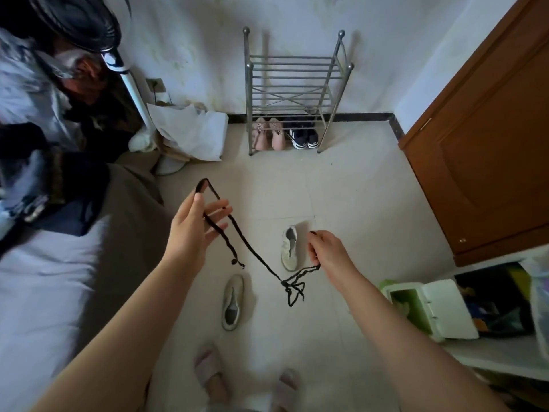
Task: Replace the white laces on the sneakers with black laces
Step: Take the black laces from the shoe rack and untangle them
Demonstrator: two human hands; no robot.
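Black lace stretched in the air to untangle | left hand fingers spread, lace draped over | right hand pinching the knotted end | sneakers waiting below

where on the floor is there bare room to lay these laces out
Bare tile lies between the shoe rack and the far sneaker, and right of that sneaker toward the wooden door. It is crowded near the near sneaker, slippers and bin.
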